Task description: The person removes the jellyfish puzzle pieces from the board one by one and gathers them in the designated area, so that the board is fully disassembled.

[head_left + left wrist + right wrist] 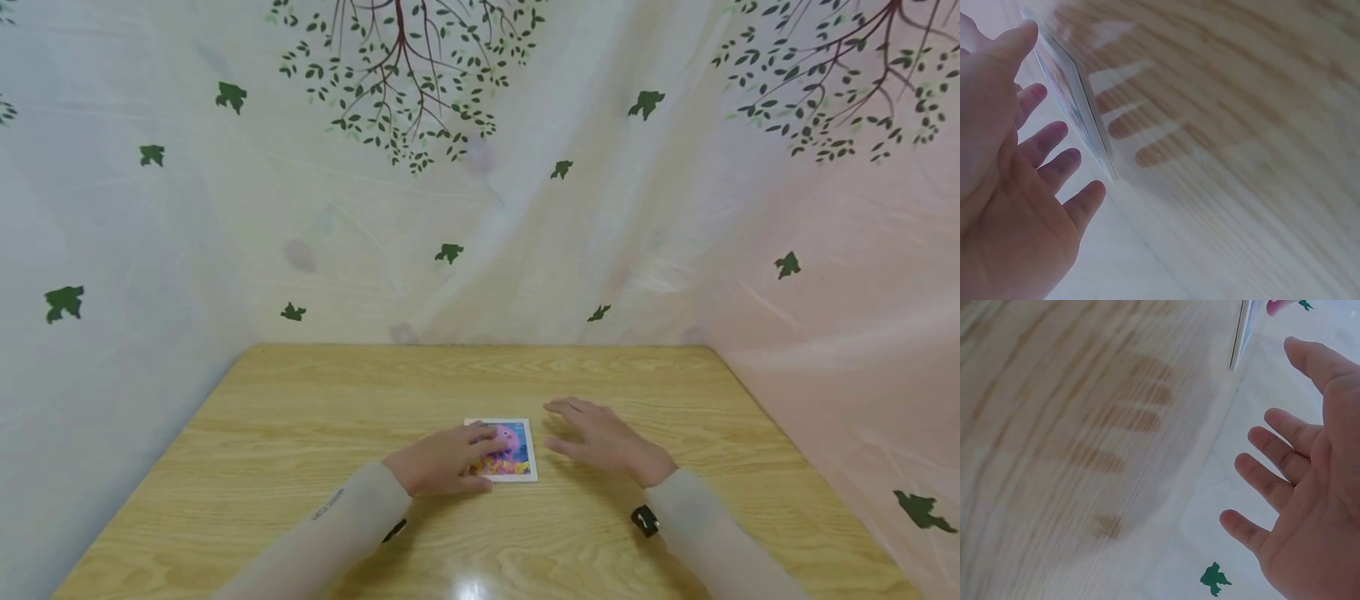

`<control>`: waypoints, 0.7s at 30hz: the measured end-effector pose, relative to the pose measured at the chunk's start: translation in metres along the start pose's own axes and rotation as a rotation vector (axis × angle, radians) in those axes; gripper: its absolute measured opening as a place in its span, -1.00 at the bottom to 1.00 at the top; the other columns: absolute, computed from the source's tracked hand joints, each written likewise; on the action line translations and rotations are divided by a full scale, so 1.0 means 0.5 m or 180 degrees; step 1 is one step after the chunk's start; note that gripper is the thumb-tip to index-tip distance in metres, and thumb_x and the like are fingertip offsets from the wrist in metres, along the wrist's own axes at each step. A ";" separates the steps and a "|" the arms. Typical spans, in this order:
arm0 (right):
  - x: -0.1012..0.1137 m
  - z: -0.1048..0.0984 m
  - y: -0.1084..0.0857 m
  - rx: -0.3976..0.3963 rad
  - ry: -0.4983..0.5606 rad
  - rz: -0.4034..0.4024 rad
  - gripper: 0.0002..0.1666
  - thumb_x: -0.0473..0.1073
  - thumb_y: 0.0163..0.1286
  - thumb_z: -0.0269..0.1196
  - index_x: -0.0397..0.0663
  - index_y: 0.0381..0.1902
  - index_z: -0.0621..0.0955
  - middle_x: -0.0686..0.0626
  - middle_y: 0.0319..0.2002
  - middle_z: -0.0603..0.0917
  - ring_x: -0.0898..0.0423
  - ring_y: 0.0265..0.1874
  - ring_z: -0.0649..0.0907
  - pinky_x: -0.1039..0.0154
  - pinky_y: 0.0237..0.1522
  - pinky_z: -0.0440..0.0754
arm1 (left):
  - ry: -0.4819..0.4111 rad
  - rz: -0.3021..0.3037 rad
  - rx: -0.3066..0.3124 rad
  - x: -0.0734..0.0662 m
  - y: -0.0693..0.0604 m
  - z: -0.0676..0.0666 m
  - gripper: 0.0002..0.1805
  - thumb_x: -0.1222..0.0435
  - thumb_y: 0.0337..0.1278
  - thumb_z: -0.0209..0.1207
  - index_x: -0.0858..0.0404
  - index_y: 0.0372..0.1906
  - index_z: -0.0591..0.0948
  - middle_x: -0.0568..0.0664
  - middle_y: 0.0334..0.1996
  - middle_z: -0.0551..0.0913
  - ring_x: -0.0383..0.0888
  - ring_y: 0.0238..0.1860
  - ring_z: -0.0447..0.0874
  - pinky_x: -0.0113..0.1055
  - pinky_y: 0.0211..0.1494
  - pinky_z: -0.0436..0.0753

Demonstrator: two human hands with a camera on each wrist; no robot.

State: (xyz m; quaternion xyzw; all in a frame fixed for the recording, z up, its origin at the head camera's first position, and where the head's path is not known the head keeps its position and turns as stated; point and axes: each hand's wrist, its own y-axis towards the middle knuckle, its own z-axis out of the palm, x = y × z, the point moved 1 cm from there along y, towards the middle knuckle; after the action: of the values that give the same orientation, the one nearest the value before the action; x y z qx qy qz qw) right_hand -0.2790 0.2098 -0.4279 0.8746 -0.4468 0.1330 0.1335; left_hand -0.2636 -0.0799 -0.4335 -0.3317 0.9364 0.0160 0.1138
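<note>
A thin, flat square picture board (522,462) with a white border lies on the table, showing a pink figure on blue with yellow below. My left hand (442,462) is over its left part, fingers extended and covering some of the picture. In the left wrist view, the board (1063,87) appears edge-on behind the spread fingers; whether they touch it I cannot tell. To the right of the board, my right hand (603,442) hovers apart from it, fingers loosely spread and holding nothing. Only a corner of the board (1242,337) shows in the right wrist view.
The wood-grain table (360,392) reflects both hands. Pale cloth (360,267) printed with branches and green birds hangs at the back and both sides. A small black device (645,521) sits under the right wrist, and part of another (393,530) under the left.
</note>
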 end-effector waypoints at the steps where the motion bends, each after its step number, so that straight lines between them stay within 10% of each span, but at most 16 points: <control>1: 0.002 -0.001 0.002 0.0017 0.0032 0.0010 -0.28 0.11 0.55 0.21 -0.22 0.46 0.42 -0.27 0.39 0.47 -0.32 0.36 0.44 -0.44 0.33 0.29 | -0.0012 0.0027 -0.0009 -0.001 0.001 -0.001 -0.27 -0.02 0.43 0.21 0.08 0.57 0.32 0.09 0.54 0.30 0.19 0.51 0.27 0.10 0.49 0.34; 8: 0.014 0.001 0.020 0.0065 0.0216 -0.0031 -0.39 0.01 0.54 0.25 -0.26 0.36 0.49 -0.25 0.27 0.55 -0.28 0.27 0.52 -0.30 0.29 0.45 | 0.0131 0.0182 -0.0045 -0.007 0.007 -0.002 -0.32 0.03 0.48 0.17 0.11 0.57 0.32 0.15 0.52 0.32 0.16 0.49 0.30 0.06 0.48 0.38; 21: 0.013 0.018 0.062 0.0267 0.0624 0.0060 -0.53 -0.03 0.48 0.32 -0.18 0.20 0.59 -0.12 0.12 0.61 -0.13 0.13 0.58 -0.15 0.18 0.56 | -0.0087 -0.0140 0.0157 -0.001 0.011 0.005 -0.34 0.00 0.49 0.16 -0.03 0.58 0.31 0.06 0.57 0.25 0.22 0.43 0.39 0.06 0.37 0.51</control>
State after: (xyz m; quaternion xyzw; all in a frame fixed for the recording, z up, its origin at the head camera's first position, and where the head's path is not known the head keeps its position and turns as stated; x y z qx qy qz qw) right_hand -0.2999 0.1843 -0.4307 0.8579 -0.4339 0.2377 0.1385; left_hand -0.2663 -0.0753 -0.4359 -0.3490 0.9273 -0.0050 0.1351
